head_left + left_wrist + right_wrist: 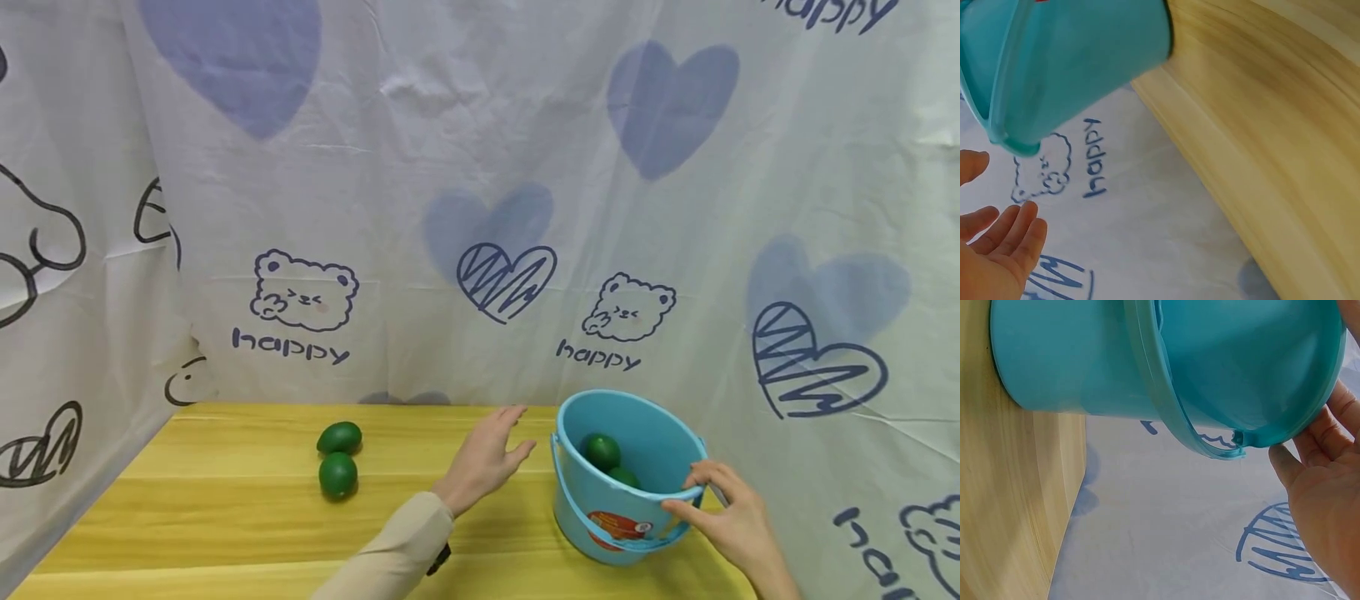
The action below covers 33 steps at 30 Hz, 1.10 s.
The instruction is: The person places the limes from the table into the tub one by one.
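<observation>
A light-blue plastic bucket [581, 512] stands upright on the right of the wooden table, its handle hanging down at the front over a red label. My right hand [738, 517] grips the bucket's right rim, fingers over the edge and thumb on the near side. Inside the bucket lie a glossy dark green fruit [602, 452] and another green fruit [624, 477], partly hidden by the rim. Left of the bucket, my left hand [480, 462] hovers with fingers extended, touching nothing; the left wrist view also shows this hand [1007, 250] apart from the bucket.
Two more green fruits, an oval one [340, 437] and a rounder one [338, 475], touch each other on the left part of the table [225, 517]. A white printed curtain [420, 333] hangs right behind the table and along its sides, close to the bucket.
</observation>
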### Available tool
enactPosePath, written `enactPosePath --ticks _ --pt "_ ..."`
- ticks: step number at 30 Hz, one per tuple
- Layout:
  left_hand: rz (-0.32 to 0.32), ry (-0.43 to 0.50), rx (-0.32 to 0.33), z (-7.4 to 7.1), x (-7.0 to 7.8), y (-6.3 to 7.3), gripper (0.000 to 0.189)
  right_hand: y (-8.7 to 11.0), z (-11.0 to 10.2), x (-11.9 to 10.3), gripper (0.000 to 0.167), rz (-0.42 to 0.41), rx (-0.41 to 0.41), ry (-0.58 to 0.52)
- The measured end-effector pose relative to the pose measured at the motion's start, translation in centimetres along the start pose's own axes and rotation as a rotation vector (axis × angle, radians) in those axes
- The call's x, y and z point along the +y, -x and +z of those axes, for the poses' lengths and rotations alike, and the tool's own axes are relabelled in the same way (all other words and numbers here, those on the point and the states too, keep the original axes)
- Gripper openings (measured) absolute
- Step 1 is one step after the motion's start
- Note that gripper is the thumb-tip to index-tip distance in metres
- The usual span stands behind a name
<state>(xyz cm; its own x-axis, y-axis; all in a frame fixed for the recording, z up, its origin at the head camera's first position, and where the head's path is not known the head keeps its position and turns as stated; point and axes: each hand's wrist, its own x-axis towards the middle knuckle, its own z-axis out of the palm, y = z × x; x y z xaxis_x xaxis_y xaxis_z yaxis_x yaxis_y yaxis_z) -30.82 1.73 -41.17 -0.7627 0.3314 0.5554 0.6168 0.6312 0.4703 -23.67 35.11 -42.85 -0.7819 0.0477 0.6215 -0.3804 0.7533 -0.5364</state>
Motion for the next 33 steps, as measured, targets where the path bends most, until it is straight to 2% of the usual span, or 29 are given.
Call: enactPosePath --ticks 9,16,23,33 --pt "-0.032 0.04 0.01 -1.2 -3.2 2.1 0.038 0.1 0.1 0.1 0.034 -0.034 0.016 -0.035" --pt "-0.065 0.082 0.069 -2.3 -6.1 3.6 0.023 0.0 0.1 0.4 0.035 -0.077 0.024 -0.088" --pt "-0.078 0.066 0.062 -3.5 -7.8 4.7 0.014 0.1 0.1 0.6 0.036 -0.068 0.033 -0.075" --pt "-0.19 -0.02 0.063 -5.9 -11.0 6.7 0.016 -0.1 0.0 0.3 0.034 -0.033 0.022 -0.031"
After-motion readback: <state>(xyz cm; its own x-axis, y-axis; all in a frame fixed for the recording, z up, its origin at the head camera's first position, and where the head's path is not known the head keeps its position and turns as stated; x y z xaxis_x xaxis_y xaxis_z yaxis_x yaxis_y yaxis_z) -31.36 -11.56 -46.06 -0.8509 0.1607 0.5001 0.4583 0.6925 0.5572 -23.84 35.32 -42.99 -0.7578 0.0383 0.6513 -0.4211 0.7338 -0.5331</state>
